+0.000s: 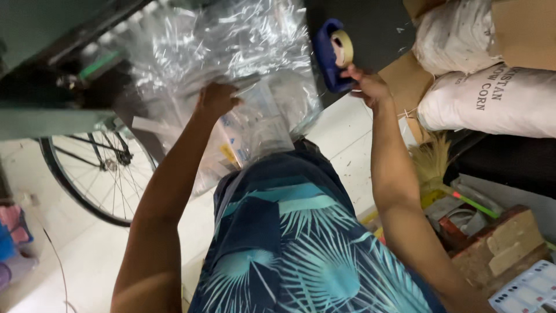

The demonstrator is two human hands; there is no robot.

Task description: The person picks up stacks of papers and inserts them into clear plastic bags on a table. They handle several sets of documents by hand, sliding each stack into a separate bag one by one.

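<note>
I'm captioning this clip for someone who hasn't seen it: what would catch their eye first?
First, the big crinkled clear plastic bag at top centre, gripped at its lower edge by the left hand. Next, the blue tape dispenser held up by the right hand just right of the bag. After that, a bicycle wheel at left and white sacks at upper right.

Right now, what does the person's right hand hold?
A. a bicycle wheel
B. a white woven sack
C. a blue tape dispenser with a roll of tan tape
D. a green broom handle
C: the right hand grips the blue tape dispenser with a roll of tan tape, raised beside the clear crinkled plastic bag that the left hand holds.
</note>
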